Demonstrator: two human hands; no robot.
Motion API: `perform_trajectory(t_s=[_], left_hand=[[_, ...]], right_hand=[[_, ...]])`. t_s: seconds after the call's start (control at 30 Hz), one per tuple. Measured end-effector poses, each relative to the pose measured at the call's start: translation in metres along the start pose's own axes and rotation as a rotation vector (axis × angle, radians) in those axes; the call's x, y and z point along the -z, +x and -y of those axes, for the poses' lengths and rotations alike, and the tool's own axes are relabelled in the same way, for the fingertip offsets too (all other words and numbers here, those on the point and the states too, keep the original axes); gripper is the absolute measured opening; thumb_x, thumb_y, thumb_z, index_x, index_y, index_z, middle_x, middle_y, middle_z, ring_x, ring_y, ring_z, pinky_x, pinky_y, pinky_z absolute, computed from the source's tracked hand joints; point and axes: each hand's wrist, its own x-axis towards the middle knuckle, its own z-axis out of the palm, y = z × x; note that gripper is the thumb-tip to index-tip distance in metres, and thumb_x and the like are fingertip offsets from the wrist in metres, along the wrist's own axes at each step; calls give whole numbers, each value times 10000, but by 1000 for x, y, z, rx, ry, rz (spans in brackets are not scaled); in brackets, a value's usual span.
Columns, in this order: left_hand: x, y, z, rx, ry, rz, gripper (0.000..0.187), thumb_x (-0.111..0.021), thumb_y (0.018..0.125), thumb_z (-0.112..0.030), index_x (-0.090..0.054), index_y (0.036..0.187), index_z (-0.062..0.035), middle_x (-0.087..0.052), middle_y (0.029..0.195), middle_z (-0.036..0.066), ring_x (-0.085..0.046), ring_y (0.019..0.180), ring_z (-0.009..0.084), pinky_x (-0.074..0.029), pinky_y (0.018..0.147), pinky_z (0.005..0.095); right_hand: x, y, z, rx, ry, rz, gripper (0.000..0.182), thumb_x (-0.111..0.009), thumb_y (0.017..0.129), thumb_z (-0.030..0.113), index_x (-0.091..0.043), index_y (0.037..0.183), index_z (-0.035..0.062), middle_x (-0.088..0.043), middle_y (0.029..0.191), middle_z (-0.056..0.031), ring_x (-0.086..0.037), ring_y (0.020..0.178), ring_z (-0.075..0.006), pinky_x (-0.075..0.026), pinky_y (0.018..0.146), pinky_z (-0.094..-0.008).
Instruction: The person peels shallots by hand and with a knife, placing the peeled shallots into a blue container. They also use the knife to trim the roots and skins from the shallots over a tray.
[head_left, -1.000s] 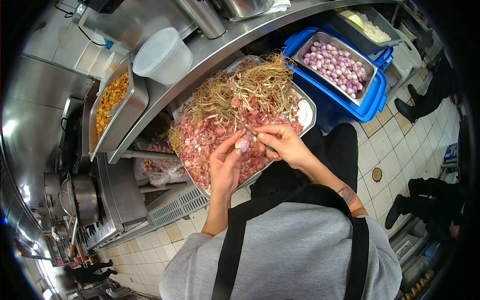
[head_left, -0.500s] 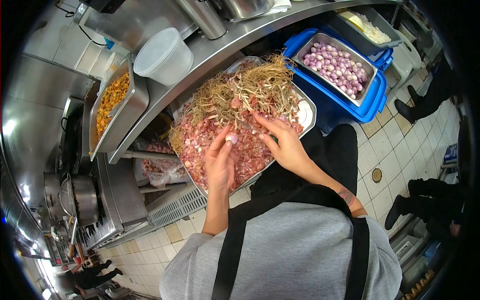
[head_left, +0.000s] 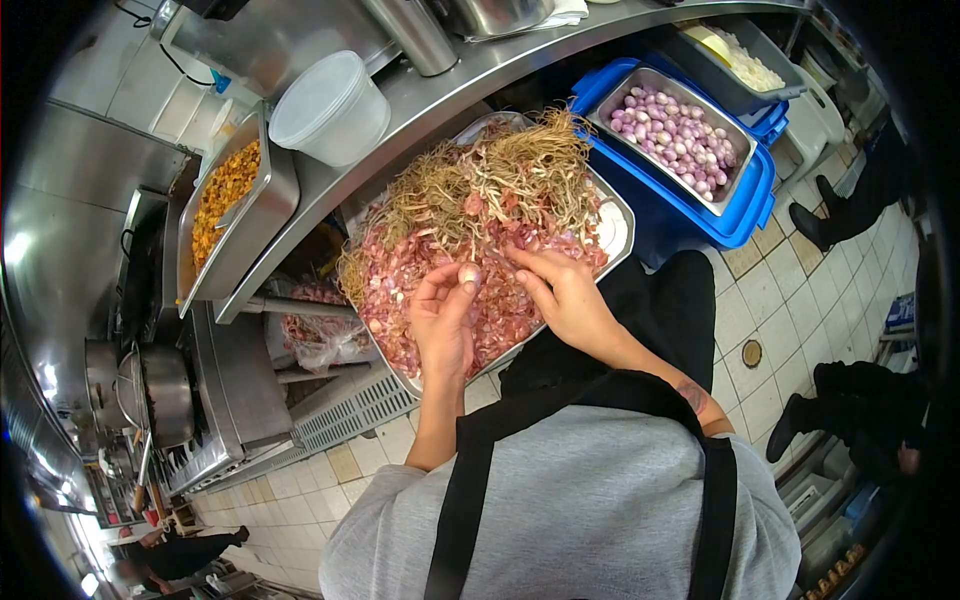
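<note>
My left hand (head_left: pixel 442 312) pinches a small pale-pink shallot (head_left: pixel 469 274) between thumb and fingertips, over a large tray (head_left: pixel 622 243). Close by on the right, my right hand (head_left: pixel 570 300) is closed round a small knife (head_left: pixel 502 259); its short blade points towards the shallot and the handle is mostly hidden in the palm. Below both hands, reddish shallot skins and shallots (head_left: pixel 390 300) fill the tray. A heap of dry stringy roots and stalks (head_left: pixel 480 185) covers its far side.
A steel pan of peeled shallots (head_left: pixel 672 140) rests on a blue lidded bin (head_left: pixel 735 225) at right. The steel counter (head_left: pixel 440 95) carries a white tub (head_left: pixel 335 110) and a pan of orange chopped food (head_left: pixel 225 200). Other people's legs (head_left: pixel 860 195) show at far right.
My left hand has turned slightly and its fingers have curled in, with the shallot shifted a little up and right. My right hand has closed more and stays near it.
</note>
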Motion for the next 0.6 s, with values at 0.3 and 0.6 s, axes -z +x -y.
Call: perform_trajectory(t_s=[0.3,0.6], left_hand=[[0,-1,6,-75,51,10,213,-609,789,78,-551,984,16,-609,941,84,-591,874,124,-481,768,219],[-3,-5,4,-95,86,23,216,-597,777,108,-552,968,18,-603,960,94,-586,884,136,-475,802,241]], right_hand=[[-1,0,19,128,231,29,312,-600,797,31,-613,1108,30,-630,837,-122,-592,751,-251,-459,711,-338],[2,-4,19,77,155,79,290,-598,816,53,-626,1104,72,-545,699,-110,-522,610,-223,-422,572,-308]])
